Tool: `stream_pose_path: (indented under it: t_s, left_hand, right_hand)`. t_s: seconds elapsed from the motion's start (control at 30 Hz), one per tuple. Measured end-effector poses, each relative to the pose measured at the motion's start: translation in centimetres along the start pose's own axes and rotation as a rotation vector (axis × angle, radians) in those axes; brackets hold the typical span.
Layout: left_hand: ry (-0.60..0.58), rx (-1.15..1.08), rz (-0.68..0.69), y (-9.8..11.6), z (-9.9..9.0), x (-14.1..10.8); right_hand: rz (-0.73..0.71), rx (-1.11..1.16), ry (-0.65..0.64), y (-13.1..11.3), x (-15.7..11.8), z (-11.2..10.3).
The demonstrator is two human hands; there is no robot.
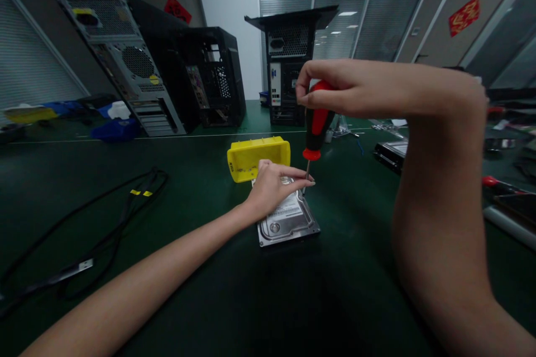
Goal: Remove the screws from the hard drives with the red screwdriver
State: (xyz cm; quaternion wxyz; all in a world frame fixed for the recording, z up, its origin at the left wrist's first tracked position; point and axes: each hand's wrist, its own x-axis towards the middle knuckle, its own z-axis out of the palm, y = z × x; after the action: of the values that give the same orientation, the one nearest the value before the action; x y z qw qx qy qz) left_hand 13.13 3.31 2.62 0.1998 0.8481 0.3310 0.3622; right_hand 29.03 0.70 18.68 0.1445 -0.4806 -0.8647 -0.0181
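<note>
A silver hard drive (pixel 288 226) with a white label lies flat on the green table. My right hand (pixel 335 86) is wrapped over the top of a red and black screwdriver (pixel 319 125), which stands nearly upright. Its tip reaches the drive's right edge near the far end; the spot under the tip is too small to make out. Resting on the drive, my left hand (pixel 274 187) has its thumb and forefinger closed about the lower shaft. Part of the label is hidden beneath that hand.
Right behind the drive, a yellow bin (pixel 259 153) lies tipped toward me with small bits inside. Computer cases (pixel 138 67) stand along the back. Black cables (pixel 121 223) lie at left. Another drive (pixel 391 155) and assorted tools are at right.
</note>
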Motion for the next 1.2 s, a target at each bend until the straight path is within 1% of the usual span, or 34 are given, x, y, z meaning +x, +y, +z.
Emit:
stream_pose_path:
  t_s: [0.1, 0.17, 0.27, 0.33, 0.53, 0.77, 0.87, 0.97, 1.07, 1.2]
  left_hand:
    - [-0.012, -0.009, 0.004, -0.1, -0.1, 0.1]
    - [-0.049, -0.065, 0.025, -0.3, -0.2, 0.2]
    - [-0.138, -0.220, 0.061, -0.8, -0.3, 0.3]
    - [-0.169, -0.281, 0.067, -0.9, -0.4, 0.4]
    - [-0.105, -0.229, 0.080, -0.6, -0.4, 0.3]
    - [-0.070, -0.163, 0.105, -0.5, -0.3, 0.2]
    - [-0.051, -0.143, 0.112, -0.6, -0.3, 0.1]
    - [-0.033, -0.131, 0.088, -0.6, -0.2, 0.1]
    - [-0.027, -0.114, 0.073, -0.6, -0.3, 0.2]
    - [-0.047, -0.127, 0.097, -0.6, -0.4, 0.3]
  right_hand:
    - [0.027, 0.085, -0.048, 0.3, -0.2, -0.2]
    - [0.042, 0.109, -0.073, 0.8, -0.2, -0.3]
    - [-0.001, 0.137, -0.097, 1.5, -0.1, -0.2]
    - [-0.030, 0.137, -0.082, 1.8, 0.1, -0.2]
    - [-0.034, 0.091, -0.006, 1.1, 0.7, 0.3]
    - [-0.032, 0.141, -0.005, 1.0, 0.2, 0.2]
    - [-0.002, 0.075, 0.007, 0.8, 0.3, 0.3]
    - [0.041, -0.002, 0.017, 0.4, 0.6, 0.5]
    - [-0.019, 0.026, 0.019, 0.2, 0.7, 0.7]
    - [-0.100, 0.116, -0.029, 0.9, 0.6, 0.6]
